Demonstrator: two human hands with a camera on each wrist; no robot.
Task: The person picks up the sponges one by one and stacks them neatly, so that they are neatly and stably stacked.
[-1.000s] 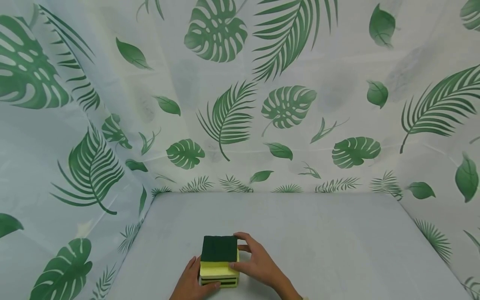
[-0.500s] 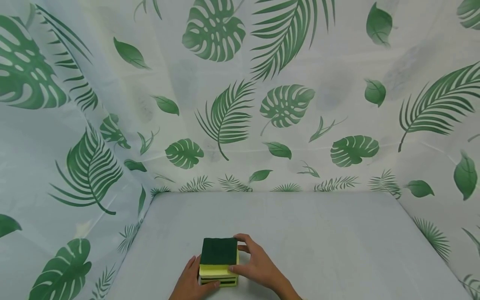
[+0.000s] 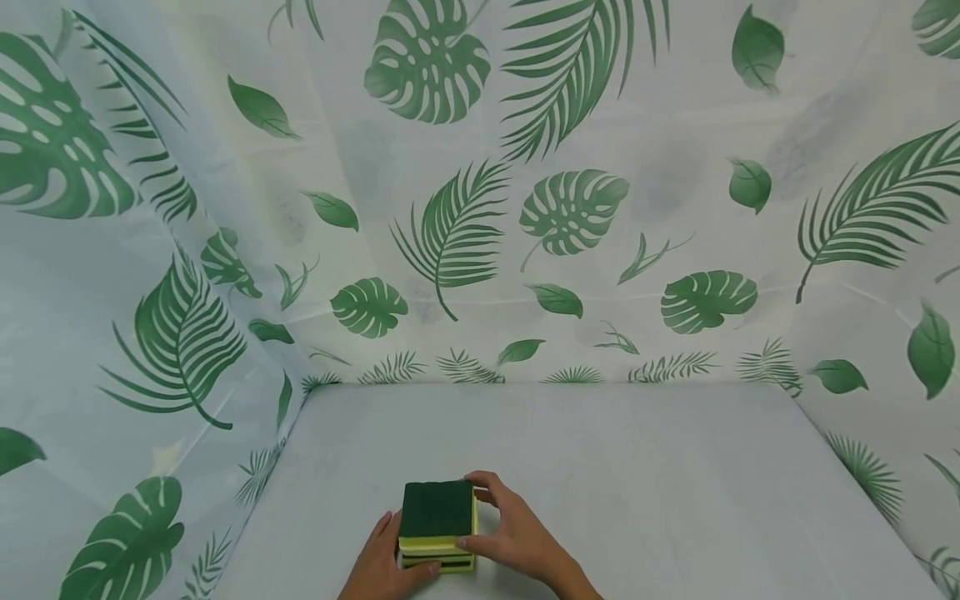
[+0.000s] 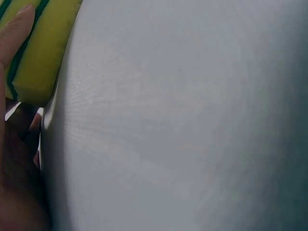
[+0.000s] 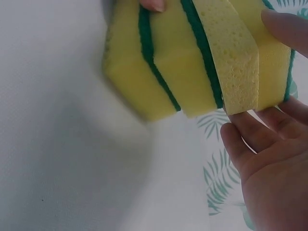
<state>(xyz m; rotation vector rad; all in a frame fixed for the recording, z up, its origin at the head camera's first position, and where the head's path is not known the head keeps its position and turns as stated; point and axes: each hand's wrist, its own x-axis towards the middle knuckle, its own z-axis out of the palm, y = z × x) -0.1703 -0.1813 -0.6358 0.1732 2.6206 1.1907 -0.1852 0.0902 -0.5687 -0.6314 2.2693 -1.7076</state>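
A stack of yellow scouring sponges with dark green pads stands on the white table, low in the head view. Green side up, the top sponge (image 3: 438, 510) lies over a paler, porous sponge (image 5: 233, 57), with two more green-padded sponges (image 5: 159, 72) beneath. My right hand (image 3: 517, 533) pinches the top sponge from the right, thumb in front and fingers at the back; its lower fingers also meet the porous one. From the left my left hand (image 3: 390, 562) grips the lower sponges (image 4: 43, 57), thumb across their front. Its other fingers are mostly hidden behind the stack.
The white table (image 3: 637, 483) stretches back and to the right of the stack. Pale cloth walls (image 3: 570, 333) printed with green leaves enclose it at the back, left and right.
The top sponge has shifted slightly toward me and down with my right hand, and less of its yellow front shows. My left hand stays in place.
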